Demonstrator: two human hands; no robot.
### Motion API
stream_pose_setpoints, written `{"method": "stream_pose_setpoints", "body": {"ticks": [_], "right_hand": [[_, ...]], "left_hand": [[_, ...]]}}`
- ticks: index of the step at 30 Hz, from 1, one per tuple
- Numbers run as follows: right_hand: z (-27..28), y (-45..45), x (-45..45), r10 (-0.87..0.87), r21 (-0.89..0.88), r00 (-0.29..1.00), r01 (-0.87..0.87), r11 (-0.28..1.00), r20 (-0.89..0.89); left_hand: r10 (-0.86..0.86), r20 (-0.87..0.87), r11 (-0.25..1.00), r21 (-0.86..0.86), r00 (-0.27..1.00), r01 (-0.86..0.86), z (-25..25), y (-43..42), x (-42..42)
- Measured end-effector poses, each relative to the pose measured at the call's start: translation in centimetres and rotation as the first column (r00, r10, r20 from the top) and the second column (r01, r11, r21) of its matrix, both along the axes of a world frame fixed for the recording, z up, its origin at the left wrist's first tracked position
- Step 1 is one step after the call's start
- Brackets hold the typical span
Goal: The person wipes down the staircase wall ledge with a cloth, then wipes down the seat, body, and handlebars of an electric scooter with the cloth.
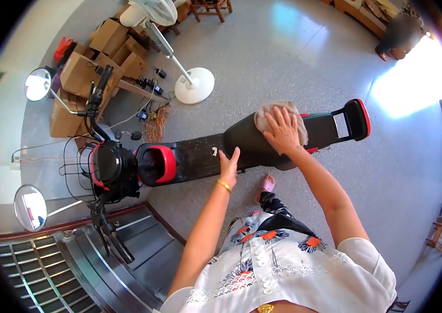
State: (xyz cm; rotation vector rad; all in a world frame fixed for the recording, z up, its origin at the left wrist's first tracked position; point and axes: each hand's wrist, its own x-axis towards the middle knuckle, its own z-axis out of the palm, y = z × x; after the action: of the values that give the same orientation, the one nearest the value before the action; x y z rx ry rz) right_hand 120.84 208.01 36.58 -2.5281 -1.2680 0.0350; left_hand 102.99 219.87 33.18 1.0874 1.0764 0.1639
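Note:
A black and red electric scooter (198,153) stands crosswise below me, its handlebars at the left and its rear rack at the right. My right hand (283,130) lies flat with spread fingers on a beige cloth (260,121), which covers part of the dark seat (242,141). Beside the near edge of the seat, my left hand (230,166) is held with thumb and fingers apart and nothing in it; a gold bracelet circles that wrist. A small white scrap (214,151) rests on the scooter near my left fingertips.
A white standing fan (195,86) and stacked cardboard boxes (79,73) are beyond the scooter. Two mirrors stick out at the left. A metal gate (90,261) lies at the lower left. At the upper right, a blurred dark figure (402,35) is near bright light.

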Motion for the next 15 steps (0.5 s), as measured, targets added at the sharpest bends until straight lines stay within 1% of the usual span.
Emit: {"method": "stream_pose_setpoints", "body": {"ticks": [1, 2, 3, 4, 5, 6, 7, 8, 9, 10, 11, 12, 13, 14, 15], "right_hand": [[-0.5, 1.1, 1.6, -0.035, 0.013, 0.998, 0.034, 0.999, 0.055], [-0.4, 2.1, 3.0, -0.071, 0.028, 0.991, 0.068, 0.997, 0.110], [-0.4, 3.3, 4.2, -0.069, 0.034, 0.988, 0.065, 0.997, 0.137], [0.2, 4.8, 5.0, -0.063, 0.022, 0.990, 0.061, 0.998, 0.125], [0.8, 6.3, 5.6, -0.058, -0.190, 0.998, 0.054, 0.980, -0.014], [0.9, 7.6, 5.7, -0.080, -0.389, 0.986, 0.017, 0.921, -0.148], [0.5, 8.7, 5.4, 0.006, -0.422, 0.989, -0.068, 0.904, -0.146], [0.4, 9.7, 4.7, 0.131, -0.468, 0.976, -0.200, 0.861, -0.176], [0.3, 10.8, 3.7, 0.248, -0.506, 0.945, -0.323, 0.800, -0.212], [-0.7, 12.3, 2.0, 0.231, -0.517, 0.949, -0.310, 0.798, -0.213], [-0.2, 13.2, 0.5, 0.297, -0.475, 0.902, -0.420, 0.774, -0.314], [-0.6, 14.2, -1.3, 0.284, -0.452, 0.898, -0.418, 0.788, -0.337], [-0.8, 14.4, -3.0, 0.423, -0.406, 0.870, -0.492, 0.770, -0.252], [-0.5, 14.5, -4.4, 0.431, -0.353, 0.872, -0.488, 0.798, -0.230], [-1.0, 14.0, -4.5, 0.456, -0.274, 0.862, -0.504, 0.819, -0.221]], "left_hand": [[0.030, -0.096, 0.988, -0.145, 0.995, -0.043, 2.3, 0.0, 1.3], [0.036, -0.109, 0.986, -0.155, 0.993, -0.053, 1.3, 0.0, 1.8], [0.077, -0.060, 0.958, -0.273, 0.995, -0.091, 0.0, 0.1, 2.2], [0.124, -0.017, 0.914, -0.388, 0.992, -0.121, -0.9, 0.2, 2.4], [0.130, -0.004, 0.922, -0.368, 0.991, -0.123, -1.0, 0.1, 2.4], [0.134, -0.015, 0.918, -0.376, 0.991, -0.129, -1.1, 0.0, 2.4], [0.153, 0.014, 0.917, -0.374, 0.988, -0.137, -1.3, -0.1, 2.3], [0.172, 0.043, 0.918, -0.370, 0.984, -0.144, -1.3, -0.1, 2.2], [0.169, 0.034, 0.916, -0.373, 0.985, -0.145, -1.2, -0.2, 2.1], [0.179, 0.019, 0.919, -0.360, 0.984, -0.160, -0.8, -0.3, 2.1], [0.185, 0.005, 0.922, -0.347, 0.983, -0.172, -0.7, -0.4, 2.2], [0.173, 0.002, 0.922, -0.352, 0.985, -0.161, -0.7, -0.5, 2.1], [0.164, -0.016, 0.937, -0.310, 0.986, -0.161, -0.8, -0.6, 1.9], [0.152, -0.035, 0.951, -0.267, 0.988, -0.156, -1.2, -0.8, 1.6], [0.151, -0.029, 0.948, -0.278, 0.988, -0.153, -2.7, -0.8, 1.0]]}}
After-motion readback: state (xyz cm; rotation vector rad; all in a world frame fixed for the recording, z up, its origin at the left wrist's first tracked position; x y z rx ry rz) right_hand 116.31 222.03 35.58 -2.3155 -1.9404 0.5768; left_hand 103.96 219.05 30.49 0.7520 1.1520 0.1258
